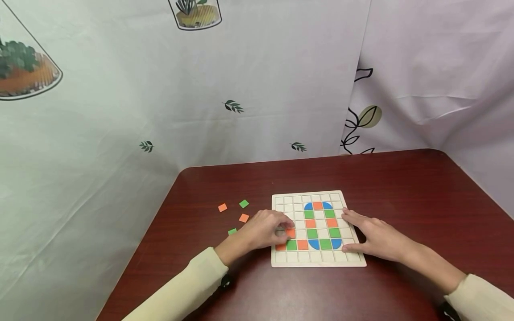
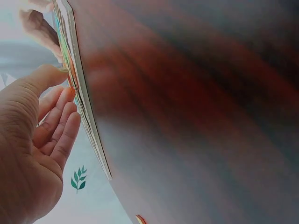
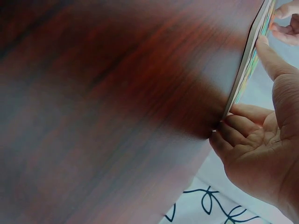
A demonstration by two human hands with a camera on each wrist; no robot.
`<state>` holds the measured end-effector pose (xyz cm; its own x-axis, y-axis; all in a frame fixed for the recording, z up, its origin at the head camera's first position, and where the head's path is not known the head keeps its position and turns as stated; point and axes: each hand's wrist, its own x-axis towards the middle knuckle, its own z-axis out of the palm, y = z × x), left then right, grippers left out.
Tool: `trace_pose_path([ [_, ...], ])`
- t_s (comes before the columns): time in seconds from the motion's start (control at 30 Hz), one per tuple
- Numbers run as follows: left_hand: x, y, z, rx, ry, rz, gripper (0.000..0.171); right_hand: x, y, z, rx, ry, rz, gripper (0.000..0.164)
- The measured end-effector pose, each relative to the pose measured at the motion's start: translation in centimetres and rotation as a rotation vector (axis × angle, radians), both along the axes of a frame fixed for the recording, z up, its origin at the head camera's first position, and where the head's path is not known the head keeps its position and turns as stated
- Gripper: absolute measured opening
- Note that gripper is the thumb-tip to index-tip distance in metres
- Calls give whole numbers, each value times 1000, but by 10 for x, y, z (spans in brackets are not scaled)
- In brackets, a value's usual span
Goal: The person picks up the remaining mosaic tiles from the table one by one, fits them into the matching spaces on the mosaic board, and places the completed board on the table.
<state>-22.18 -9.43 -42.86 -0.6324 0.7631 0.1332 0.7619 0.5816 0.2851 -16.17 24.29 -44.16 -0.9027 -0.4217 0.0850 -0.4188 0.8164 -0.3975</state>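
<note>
Your board (image 1: 288, 207) lies at twelve o'clock on the table (image 1: 401, 183). Placed: a closed blue-cornered loop (image 1: 310, 224), joined by a three-tile row (image 1: 291, 244) at eight o'clock. Your left hand (image 1: 263, 228) pinches an orange tile (image 1: 291, 233) above that row — seating unconfirmed. Your right hand (image 1: 373, 236), fingers straight and apart, touches the three-o'clock edge. Outstanding — four loose tiles (image 1: 243, 218), nine to ten o'clock.

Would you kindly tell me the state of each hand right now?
Left hand: closed, pinching an orange square tile at the white grid board.
Right hand: open, touching the board's right side.
</note>
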Motion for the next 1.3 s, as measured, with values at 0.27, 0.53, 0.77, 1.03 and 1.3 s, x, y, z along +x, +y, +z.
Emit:
trace_pose_path([
  [0.27,1,1,0,-26,23,-2,25,0,0,0,-5,-1,-2,102],
  [0.53,3,3,1,-61,30,13,25,1,-1,1,-3,4,0,101],
  [0.77,4,3,2,-66,45,10,26,1,-1,1,-3,4,1,100],
  [1.03,2,1,3,-41,41,0,26,1,-1,1,-2,6,3,99],
  [1.3,-4,-6,12,-28,68,8,28,2,-2,2,-5,5,4,98],
])
